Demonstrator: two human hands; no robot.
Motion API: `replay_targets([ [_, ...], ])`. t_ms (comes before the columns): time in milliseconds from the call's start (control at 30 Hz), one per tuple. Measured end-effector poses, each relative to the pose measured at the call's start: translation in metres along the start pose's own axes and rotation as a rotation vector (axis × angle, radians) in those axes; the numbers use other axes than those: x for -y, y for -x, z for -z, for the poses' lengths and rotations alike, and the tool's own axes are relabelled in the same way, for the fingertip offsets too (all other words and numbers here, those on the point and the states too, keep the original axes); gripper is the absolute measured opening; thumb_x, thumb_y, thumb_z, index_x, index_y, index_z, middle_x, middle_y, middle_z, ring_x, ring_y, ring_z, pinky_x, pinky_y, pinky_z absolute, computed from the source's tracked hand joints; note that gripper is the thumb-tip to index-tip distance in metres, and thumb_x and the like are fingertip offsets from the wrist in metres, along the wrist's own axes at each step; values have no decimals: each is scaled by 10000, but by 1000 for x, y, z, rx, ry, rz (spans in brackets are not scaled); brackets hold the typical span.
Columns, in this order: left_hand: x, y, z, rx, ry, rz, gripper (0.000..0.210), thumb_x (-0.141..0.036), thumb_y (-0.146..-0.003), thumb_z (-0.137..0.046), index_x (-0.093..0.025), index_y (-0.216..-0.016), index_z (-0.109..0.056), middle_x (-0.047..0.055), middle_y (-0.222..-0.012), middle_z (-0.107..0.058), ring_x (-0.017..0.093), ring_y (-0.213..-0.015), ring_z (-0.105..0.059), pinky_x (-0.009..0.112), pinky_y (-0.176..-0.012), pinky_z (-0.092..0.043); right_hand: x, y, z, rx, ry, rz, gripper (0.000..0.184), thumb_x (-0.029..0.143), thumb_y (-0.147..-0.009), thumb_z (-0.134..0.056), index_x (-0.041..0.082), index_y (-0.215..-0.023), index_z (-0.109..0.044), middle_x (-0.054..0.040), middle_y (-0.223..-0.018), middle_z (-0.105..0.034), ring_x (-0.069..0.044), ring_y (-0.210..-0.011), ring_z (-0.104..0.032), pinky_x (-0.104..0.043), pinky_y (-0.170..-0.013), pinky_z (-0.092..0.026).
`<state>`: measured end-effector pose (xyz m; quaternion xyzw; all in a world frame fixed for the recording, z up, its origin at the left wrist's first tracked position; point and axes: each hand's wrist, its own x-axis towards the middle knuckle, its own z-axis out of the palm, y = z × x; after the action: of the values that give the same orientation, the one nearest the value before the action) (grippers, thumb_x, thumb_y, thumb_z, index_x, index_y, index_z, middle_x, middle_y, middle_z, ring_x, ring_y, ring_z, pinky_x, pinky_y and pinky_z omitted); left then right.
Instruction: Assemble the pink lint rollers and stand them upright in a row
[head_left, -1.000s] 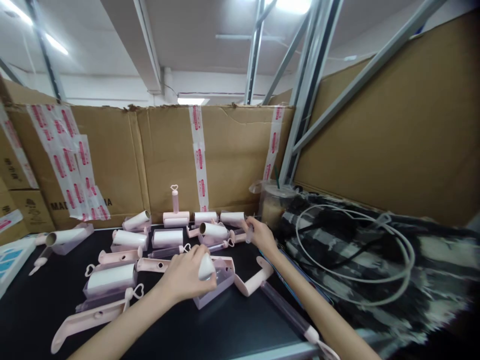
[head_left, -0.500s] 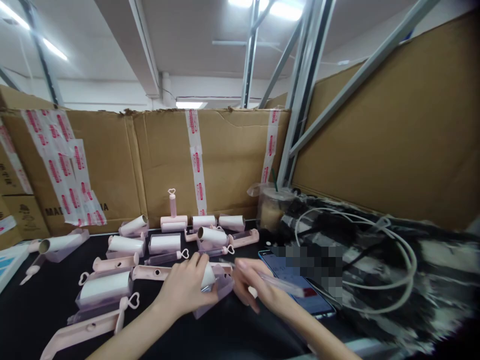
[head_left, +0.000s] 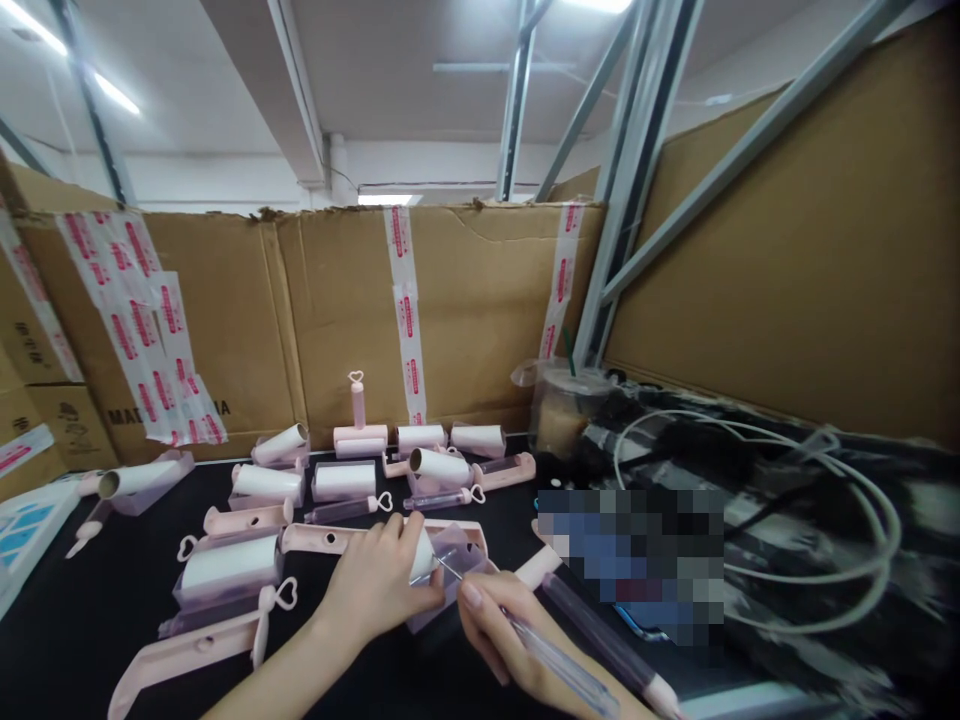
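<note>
My left hand (head_left: 379, 575) is closed around a white lint-roller roll (head_left: 424, 556), most of which its fingers hide. Just right of the roll sits a translucent lilac cover (head_left: 457, 572). In my right hand (head_left: 502, 620) is a slim screwdriver-like tool (head_left: 559, 662) with a clear handle and thin metal shaft. The tip of that shaft reaches the end of the roll; whether it touches cannot be made out. Behind my left hand lies a pale pink roller holder (head_left: 322, 540). A dark lilac tube with pink ends (head_left: 592, 630) rests beside my right forearm.
Several white rolls in lilac covers (head_left: 232, 565), pink holders (head_left: 187, 655) and heart-ended handles (head_left: 341, 510) lie across the black table. At the right are a partly blurred phone (head_left: 637, 625), a lidded drink cup (head_left: 562, 410) and a coiled white cable (head_left: 892, 540). Cardboard (head_left: 480, 320) walls the back.
My right hand has turned, bringing the tool's tip to the end of the roll. The left hand keeps its hold. The view has shifted slightly, and the dark tube now shows by the right forearm.
</note>
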<state>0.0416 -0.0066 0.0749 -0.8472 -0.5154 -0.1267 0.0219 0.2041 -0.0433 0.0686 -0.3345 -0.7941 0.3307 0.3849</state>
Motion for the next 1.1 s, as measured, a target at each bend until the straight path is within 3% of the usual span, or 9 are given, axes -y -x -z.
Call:
replay_targets([
  [200,-1,4,3,27,35,-15,575,-362,-753,-471,-137,-1275,-386,159,-951,-627,322,-812,-625,396,-685,-459,-15,0,-9,-33,133,79,471,440,-929,-229,209,-537,-348,30,-447,-380,-95,-393,-364,-244,-421,-296],
  [300,6,6,7,-3,101,12,569,-353,-720,-516,-146,-1243,-431,157,-941,-633,329,-808,-626,402,-696,-459,-24,1,-7,-150,51,-68,483,474,-912,-275,206,-515,-344,38,-425,-365,-83,-365,-349,-227,-362,-258],
  [367,12,5,14,-88,211,43,522,-359,-693,-557,-181,-1178,-485,134,-974,-628,323,-865,-614,404,-748,-452,-29,4,-1,-249,-40,-171,503,511,-895,-299,207,-496,-339,50,-396,-337,-74,-331,-332,-214,-327,-236],
  [433,17,1,21,-206,461,61,460,-361,-685,-581,-215,-1115,-510,91,-1010,-619,296,-937,-590,390,-813,-437,-30,8,4,-343,-123,-207,525,529,-884,-315,205,-471,-337,62,-365,-306,-64,-297,-317,-203,-307,-222],
  [533,21,-6,24,-344,1094,97,370,-347,-731,-571,-221,-1067,-482,45,-1007,-613,220,-975,-571,329,-848,-438,-26,13,3,-427,-290,-178,539,521,-877,-341,205,-441,-331,67,-335,-297,-54,-258,-304,-193,-286,-208],
  [633,23,-10,13,-357,1640,264,302,-318,-745,-591,-206,-996,-466,34,-946,-607,182,-905,-587,308,-770,-493,-18,14,-11,-458,-463,-161,525,522,-878,-327,214,-453,-317,70,-333,-302,-55,-241,-285,-195,-271,-197],
  [700,24,-12,1,-334,1820,379,252,-274,-726,-617,-197,-930,-490,24,-905,-597,171,-850,-595,307,-706,-527,-15,11,-21,-480,-457,-159,523,518,-882,-324,211,-458,-331,61,-344,-322,-59,-260,-300,-197,-284,-210],
  [867,25,-15,-15,-289,1889,559,157,-245,-730,-624,-152,-843,-568,49,-914,-597,158,-767,-599,295,-592,-567,-23,1,-30,-478,-259,-83,566,492,-907,-296,204,-421,-338,38,-340,-335,-73,-330,-344,-205,-356,-282],
  [1100,24,-13,-21,-266,1862,536,170,-283,-725,-621,-150,-826,-586,58,-938,-602,180,-820,-598,292,-580,-569,-27,4,-28,-505,-247,-110,568,479,-913,-289,203,-420,-344,44,-331,-320,-78,-346,-345,-214,-410,-310],
])
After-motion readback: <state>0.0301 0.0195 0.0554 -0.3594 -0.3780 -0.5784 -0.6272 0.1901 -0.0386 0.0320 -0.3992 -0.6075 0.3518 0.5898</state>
